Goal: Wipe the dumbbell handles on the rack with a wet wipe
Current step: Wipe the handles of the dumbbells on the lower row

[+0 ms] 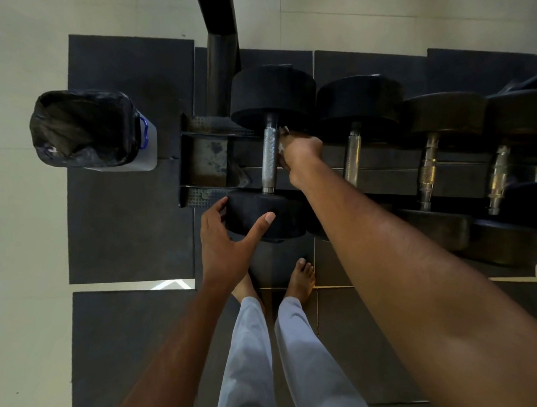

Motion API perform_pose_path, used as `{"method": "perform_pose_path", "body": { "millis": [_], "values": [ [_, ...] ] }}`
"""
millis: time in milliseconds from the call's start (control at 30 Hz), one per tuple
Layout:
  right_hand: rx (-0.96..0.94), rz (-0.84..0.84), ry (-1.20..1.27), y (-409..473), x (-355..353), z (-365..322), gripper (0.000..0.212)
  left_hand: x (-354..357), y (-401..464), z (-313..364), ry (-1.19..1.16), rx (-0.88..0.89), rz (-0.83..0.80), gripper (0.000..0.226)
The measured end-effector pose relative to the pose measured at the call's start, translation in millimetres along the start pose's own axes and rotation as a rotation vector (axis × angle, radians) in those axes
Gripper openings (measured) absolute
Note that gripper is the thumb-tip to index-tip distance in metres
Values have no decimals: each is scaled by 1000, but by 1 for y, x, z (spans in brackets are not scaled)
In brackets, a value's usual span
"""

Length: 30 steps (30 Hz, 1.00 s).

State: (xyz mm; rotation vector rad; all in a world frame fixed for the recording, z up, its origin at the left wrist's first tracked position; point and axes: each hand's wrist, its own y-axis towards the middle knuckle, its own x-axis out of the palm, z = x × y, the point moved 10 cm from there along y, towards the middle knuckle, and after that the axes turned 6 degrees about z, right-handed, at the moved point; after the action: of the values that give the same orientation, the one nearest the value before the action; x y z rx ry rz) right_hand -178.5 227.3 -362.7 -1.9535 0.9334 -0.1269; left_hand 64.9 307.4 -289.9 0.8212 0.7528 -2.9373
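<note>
— Rack [202, 129] first, then: where does it sit against the hands?

— It runs crosswise beyond both of them, loaded with a row of dumbbells that goes off past the right hand. A lined bin [92, 131] stands on the floor well out beyond the left hand.

— And the dumbbell being worked on?

— The end dumbbell [271, 99], directly between the hands. The left hand [225, 238] is spread, thumb and fingers touching the near weight [260, 215], apparently steadying it. The right hand [300, 155] reaches in from the far side of the handle [270, 157] and pinches a wet wipe [283, 136], only a pale scrap of which shows, pressed just beside the bar's upper part.

— So which step is this?

— Wiping the first handle, I'd judge, with the three to the right not yet reached. Most of the metal bar is bare on the side I can see.

— What does the next move call for?

— Probably sliding the wipe along the handle toward the near weight and round its underside, while the left hand stops the dumbbell rolling.
</note>
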Motion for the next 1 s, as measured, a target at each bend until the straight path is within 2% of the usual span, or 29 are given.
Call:
{"method": "perform_pose_path", "body": {
  "millis": [167,267,467,600,667,867,900,1000],
  "values": [
    [-8,-163,78,-7,1,-6,9,1,0,-3,-2,-8,-5,98],
    [-30,-205,22,-6,0,-8,6,2,1,-3,-5,-3,-1,98],
    [-49,-315,-361,-20,-20,11,11,-1,2,-4,-6,-4,5,98],
    [-149,-395,-560,-24,-23,8,23,0,1,-2,2,-5,-4,98],
    [-218,-431,-712,-27,-20,7,19,0,1,-3,1,-11,-6,98],
    [-503,-550,-1096,-53,-7,-25,16,0,-1,0,2,-7,-3,99],
    [-630,-544,-1102,-61,0,-43,19,0,-1,2,2,-3,1,100],
    [-1117,-364,-1051,-91,27,-101,19,0,0,4,5,8,10,102]
  ]
}}
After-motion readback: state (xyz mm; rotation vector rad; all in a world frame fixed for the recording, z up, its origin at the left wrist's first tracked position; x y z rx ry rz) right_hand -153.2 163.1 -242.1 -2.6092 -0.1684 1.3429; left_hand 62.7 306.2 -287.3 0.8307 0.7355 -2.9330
